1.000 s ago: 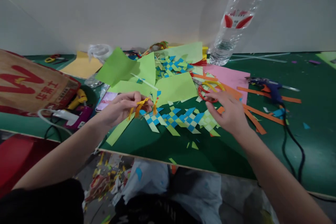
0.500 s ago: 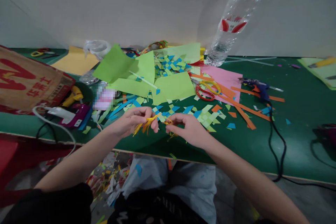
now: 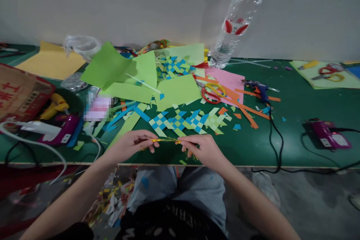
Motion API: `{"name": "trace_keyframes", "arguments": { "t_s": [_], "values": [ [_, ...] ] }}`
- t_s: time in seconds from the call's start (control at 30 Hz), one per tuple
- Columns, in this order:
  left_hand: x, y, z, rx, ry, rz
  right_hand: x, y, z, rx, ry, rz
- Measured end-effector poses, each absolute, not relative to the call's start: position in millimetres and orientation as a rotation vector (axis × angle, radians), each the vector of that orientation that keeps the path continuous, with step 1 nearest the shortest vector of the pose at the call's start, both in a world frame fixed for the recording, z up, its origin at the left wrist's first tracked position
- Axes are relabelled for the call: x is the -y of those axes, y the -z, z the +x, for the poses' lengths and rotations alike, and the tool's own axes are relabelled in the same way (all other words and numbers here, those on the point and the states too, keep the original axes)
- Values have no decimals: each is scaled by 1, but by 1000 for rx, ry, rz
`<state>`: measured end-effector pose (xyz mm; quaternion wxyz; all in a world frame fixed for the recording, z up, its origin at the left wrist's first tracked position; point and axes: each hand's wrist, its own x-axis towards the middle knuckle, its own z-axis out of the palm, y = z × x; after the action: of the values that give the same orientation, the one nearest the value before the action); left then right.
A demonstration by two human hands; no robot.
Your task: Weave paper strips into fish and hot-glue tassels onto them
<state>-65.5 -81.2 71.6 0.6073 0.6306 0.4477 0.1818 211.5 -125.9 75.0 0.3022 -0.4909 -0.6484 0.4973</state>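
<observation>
Over the table (image 3: pixel 295 108)'s near edge, the left hand (image 3: pixel 133 144) and right hand (image 3: pixel 204 148) are pinching a yellow thread (image 3: pixel 168 140) between closed fingertips, seemingly keeping it taut, while woven paper (image 3: pixel 180 121) is lying just beyond.

A clear bottle (image 3: pixel 236 26) stands by the wall (image 3: pixel 118 3); a brown paper bag (image 3: pixel 24 93) sits far left

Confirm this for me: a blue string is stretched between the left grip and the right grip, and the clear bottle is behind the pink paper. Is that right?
Not quite: the string is yellow, not blue, as the head view shows. It is stretched between the left grip and the right grip, with the clear bottle behind the pink paper.
</observation>
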Motion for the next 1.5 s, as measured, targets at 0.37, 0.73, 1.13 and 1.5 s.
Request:
{"name": "trace_keyframes", "arguments": {
  "t_s": [0.37,0.73,1.13,1.5],
  "values": [
    [89,-71,-82,-1142,-533,1562,121,-72,226,1638,-1230,-1452],
    [97,-51,-74,-1201,-553,1722,115,-72,220,1458,-1436,-1422],
    [103,-42,-55,-1128,-692,2433,116,-74,209,1155,-1707,-1321],
    [97,-54,-28,-1090,-843,1972,116,-75,190,1219,-1802,-1269]
  ]
}}
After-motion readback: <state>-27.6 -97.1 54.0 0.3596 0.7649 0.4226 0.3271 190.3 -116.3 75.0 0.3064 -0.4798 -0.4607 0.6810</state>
